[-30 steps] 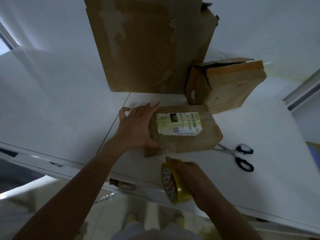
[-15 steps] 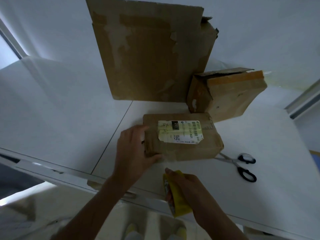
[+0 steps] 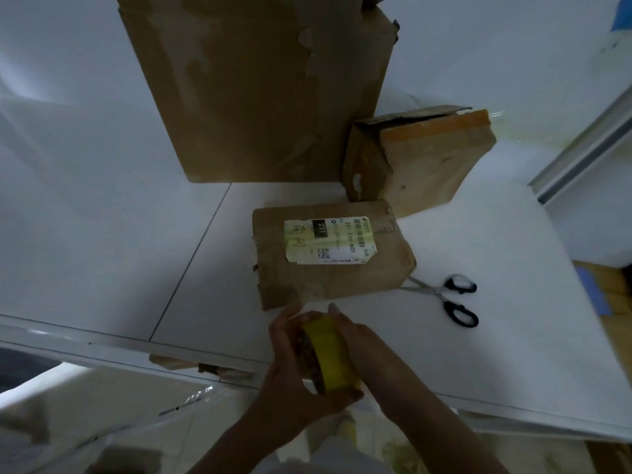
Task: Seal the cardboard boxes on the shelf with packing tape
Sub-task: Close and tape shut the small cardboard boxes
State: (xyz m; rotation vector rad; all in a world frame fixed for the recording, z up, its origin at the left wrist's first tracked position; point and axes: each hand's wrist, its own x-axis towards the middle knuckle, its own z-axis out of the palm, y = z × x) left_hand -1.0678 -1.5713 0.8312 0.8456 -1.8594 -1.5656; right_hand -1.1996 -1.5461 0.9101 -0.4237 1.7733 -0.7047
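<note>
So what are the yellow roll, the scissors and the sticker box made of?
The tape roll looks like glossy yellow plastic film, wound in a ring. The scissors have pale, metal-looking blades and black handles, probably plastic. The labelled box is dull brown cardboard, creased and frayed at the edges, with a paper-like label.

You look down on a white shelf, its top split by a thin dark seam that runs from the back to the front lip. A plain white wall rises behind it. On your right a pale metal rail slants past. Below the lip lie pale floor tiles. The light is dim and bluish.
</note>
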